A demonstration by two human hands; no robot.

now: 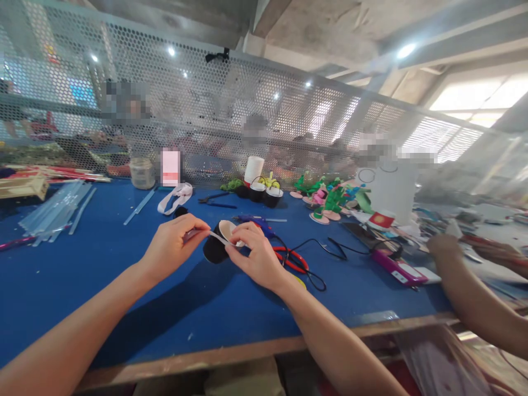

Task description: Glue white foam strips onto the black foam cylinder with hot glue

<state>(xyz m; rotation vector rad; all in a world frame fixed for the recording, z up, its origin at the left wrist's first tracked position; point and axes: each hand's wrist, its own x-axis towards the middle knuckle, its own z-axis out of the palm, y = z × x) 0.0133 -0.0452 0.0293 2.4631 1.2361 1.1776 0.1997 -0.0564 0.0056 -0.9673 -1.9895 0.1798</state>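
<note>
Strip of flat white material (218, 237) pinched btwn L hand (171, 245) & R hand (259, 253), both closed on it; small round black cup (213, 252) w/ pale inside just behind, btwn hands; red-handled tool (303, 264) just R of R hand.

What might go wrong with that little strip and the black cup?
The pale strip, pinched by the left hand and right hand, might slip from those fingertips. The black cup is so close that a bump could knock it. The right arm might also catch the black cord looping nearby.
</note>
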